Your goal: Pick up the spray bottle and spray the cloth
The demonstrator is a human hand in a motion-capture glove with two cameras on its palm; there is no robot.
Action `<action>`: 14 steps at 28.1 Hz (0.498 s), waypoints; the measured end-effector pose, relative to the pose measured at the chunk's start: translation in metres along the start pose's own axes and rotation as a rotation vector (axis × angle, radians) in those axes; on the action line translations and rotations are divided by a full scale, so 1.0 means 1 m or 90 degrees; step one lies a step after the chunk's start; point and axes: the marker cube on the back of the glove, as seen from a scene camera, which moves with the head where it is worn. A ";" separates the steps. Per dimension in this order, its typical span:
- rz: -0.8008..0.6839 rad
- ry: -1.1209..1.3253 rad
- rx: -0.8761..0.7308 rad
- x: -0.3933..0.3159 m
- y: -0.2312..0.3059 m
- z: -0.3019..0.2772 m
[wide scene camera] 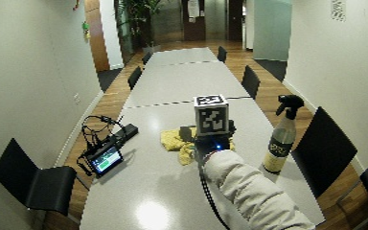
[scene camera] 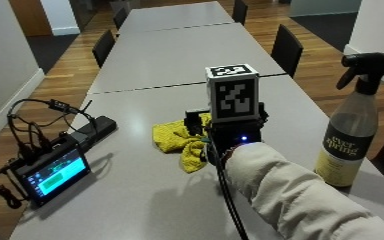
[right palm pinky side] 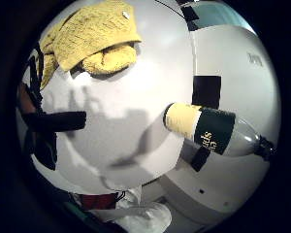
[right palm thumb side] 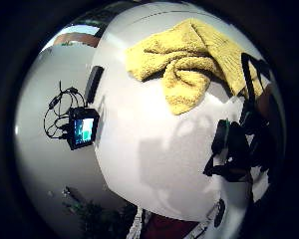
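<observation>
A crumpled yellow cloth (scene camera: 175,140) lies in the middle of the grey table (scene camera: 139,205). My gloved right hand (scene camera: 235,136) hovers over the table just right of the cloth and holds nothing; its fingers (right palm thumb side: 231,144) hang relaxed. In the palm views the cloth (right palm pinky side: 94,34) (right palm thumb side: 189,59) lies beyond the fingers. The spray bottle (scene camera: 352,125) stands upright near the table's right edge, well right of the hand and apart from it. It is clear, with a black trigger head and a dark green and yellow label (right palm pinky side: 213,131).
A small monitor (scene camera: 49,172) with tangled cables sits at the table's left edge, with a black box (scene camera: 95,127) behind it. Black chairs (scene camera: 286,47) line the long table. Bare table surface lies between hand and bottle.
</observation>
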 end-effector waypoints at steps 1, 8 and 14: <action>0.000 0.001 -0.002 0.000 0.000 0.001; -0.020 -0.012 0.000 -0.006 0.007 0.001; -0.225 -0.172 0.150 -0.026 0.062 -0.015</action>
